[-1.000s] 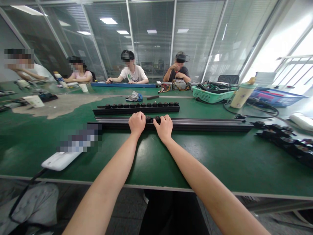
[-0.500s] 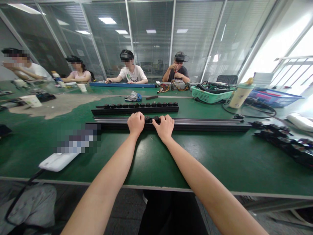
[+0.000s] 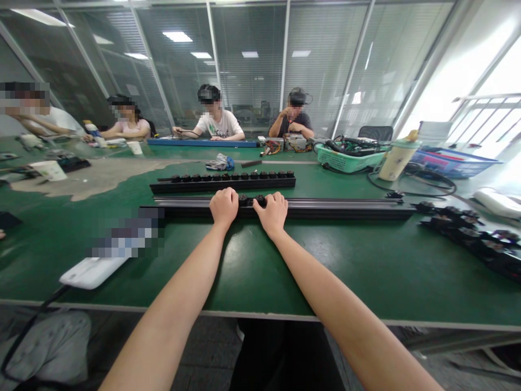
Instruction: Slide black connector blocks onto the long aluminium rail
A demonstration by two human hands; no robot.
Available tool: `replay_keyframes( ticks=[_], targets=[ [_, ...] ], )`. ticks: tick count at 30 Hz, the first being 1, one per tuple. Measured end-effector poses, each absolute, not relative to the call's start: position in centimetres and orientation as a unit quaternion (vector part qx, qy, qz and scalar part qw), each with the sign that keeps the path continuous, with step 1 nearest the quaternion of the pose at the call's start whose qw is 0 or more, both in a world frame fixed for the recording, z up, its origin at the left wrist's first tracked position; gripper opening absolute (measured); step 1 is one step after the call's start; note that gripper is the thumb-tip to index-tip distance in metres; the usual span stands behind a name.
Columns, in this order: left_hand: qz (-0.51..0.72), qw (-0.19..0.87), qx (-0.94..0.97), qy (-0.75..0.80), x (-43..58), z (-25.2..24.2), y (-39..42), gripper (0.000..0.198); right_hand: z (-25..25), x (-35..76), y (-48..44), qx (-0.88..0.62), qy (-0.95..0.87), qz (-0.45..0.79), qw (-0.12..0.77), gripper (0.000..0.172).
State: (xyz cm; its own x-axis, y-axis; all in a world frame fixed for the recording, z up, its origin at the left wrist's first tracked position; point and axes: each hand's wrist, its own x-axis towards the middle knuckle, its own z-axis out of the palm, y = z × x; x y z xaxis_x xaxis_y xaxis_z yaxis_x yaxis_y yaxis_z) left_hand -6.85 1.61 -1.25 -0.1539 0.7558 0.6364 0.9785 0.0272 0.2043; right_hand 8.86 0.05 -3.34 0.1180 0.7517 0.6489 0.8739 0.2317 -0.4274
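A long black rail (image 3: 345,209) lies crosswise on the green table, with small black round parts (image 3: 259,200) on it between my hands. My left hand (image 3: 224,208) is closed round the rail just left of these parts. On their right, my right hand (image 3: 273,212) grips the rail, its thumb against one of the black parts. Behind lies a shorter black rail (image 3: 220,185) with a row of several round black parts along it; neither hand touches it.
Several black parts (image 3: 468,228) lie at the right. A green basket (image 3: 352,160), a yellow cup (image 3: 396,160) and a blue bin (image 3: 459,163) stand behind. A white device (image 3: 87,271) lies left. Several people sit across the green table (image 3: 260,282).
The whole view has shifted slightly. Both hands keep their places on the rail. Across the table, one person's hand has moved a little by the blue bar.
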Motion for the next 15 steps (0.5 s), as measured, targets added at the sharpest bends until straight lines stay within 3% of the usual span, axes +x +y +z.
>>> replay_keyframes(
  ticks=[15],
  targets=[
    [-0.309,0.198,-0.626,-0.688,-7.04,-1.50,1.86,0.036,-3.57,8.69,0.28,-0.618,-0.651,-0.087,0.432,0.031]
  ],
)
